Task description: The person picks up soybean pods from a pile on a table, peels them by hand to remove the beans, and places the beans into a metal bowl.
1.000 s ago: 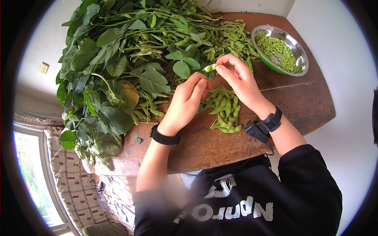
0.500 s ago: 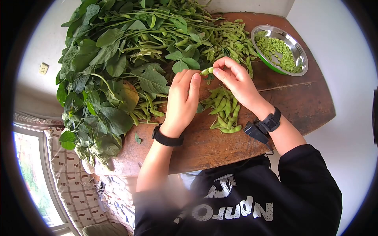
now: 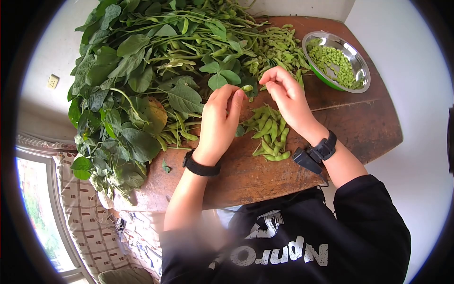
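Between the thumb and fingers of my left hand [image 3: 220,113] is a green soybean pod [image 3: 247,88], its end sticking out to the right. My right hand [image 3: 289,99] is a short way to the right, apart from the pod, thumb and fingertips pinched together. A small green bit seems to show at its fingertips, too small to name. Just below both hands lies a small pile of plump pods [image 3: 270,132] on the wooden table [image 3: 350,123].
A metal bowl [image 3: 364,71] with a green outside holds shelled beans at the back right. Leafy soybean plants [image 3: 137,80] cover the table's left and back. Flatter pods [image 3: 279,47] are heaped between plants and bowl. A wall stands on the right.
My right hand has drawn slightly right, off the pod that both hands were touching. The pod stays in my left hand, with less of it showing.
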`<state>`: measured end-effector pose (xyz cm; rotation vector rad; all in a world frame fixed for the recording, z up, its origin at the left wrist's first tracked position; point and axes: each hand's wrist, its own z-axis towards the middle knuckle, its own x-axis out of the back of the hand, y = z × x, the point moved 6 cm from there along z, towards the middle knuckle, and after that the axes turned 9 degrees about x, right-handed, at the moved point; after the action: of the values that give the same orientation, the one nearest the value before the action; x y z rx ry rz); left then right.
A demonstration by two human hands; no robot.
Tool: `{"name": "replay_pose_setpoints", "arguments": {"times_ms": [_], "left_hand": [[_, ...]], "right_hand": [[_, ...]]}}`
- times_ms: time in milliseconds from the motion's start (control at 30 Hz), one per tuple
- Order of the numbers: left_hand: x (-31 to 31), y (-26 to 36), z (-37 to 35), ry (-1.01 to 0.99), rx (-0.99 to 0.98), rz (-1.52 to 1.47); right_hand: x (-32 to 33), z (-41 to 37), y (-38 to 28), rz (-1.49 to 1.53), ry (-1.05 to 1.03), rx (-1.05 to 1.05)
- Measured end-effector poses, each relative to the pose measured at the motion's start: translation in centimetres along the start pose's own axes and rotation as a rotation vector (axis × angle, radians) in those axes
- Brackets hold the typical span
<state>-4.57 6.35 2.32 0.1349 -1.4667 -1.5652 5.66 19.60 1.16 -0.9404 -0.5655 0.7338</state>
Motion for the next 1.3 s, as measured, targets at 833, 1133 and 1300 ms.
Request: {"name": "replay_pose_setpoints", "arguments": {"times_ms": [833,1133,1300], "left_hand": [[-0.7,0.2,-0.2,-0.221,-0.009,-0.212],[-0.7,0.3,-0.2,-0.268,-0.006,-0.230],[-0.8,0.4,-0.2,-0.273,-0.005,-0.271]], "right_hand": [[-1.7,-0.6,-0.2,-0.033,-0.275,0.047],[-1.7,-0.6,-0.4,-0.004,-0.280,0.040],[-1.5,-0.7,0.3,0.013,-0.221,0.073]]}}
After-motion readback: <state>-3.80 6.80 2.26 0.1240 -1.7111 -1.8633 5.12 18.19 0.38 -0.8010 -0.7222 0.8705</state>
